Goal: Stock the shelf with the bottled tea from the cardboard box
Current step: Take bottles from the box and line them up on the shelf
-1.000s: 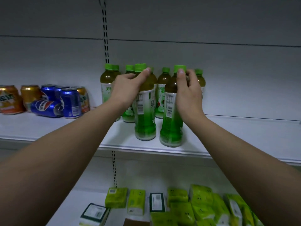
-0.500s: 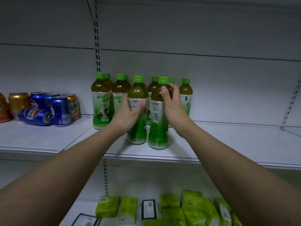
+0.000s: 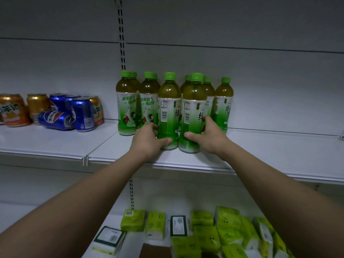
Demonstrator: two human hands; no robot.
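Bottled tea [image 3: 173, 107] is standing upright in a tight group on the white shelf [image 3: 260, 146], at the centre of the view, with green caps and green labels. Going from large to small: the shelf is carrying the bottles and, at 9 o'clock from them, a cluster of cans [image 3: 55, 110], one blue can lying on its side. On the lower shelf, at 6 o'clock, green packs [image 3: 219, 233] are lying in a heap. The left hand [image 3: 147, 140] is grasping the base of the front left bottle [image 3: 169, 112], thumb in front. The right hand [image 3: 208, 135] is grasping the base of the front right bottle [image 3: 193, 116]. These two bottles are touching each other.
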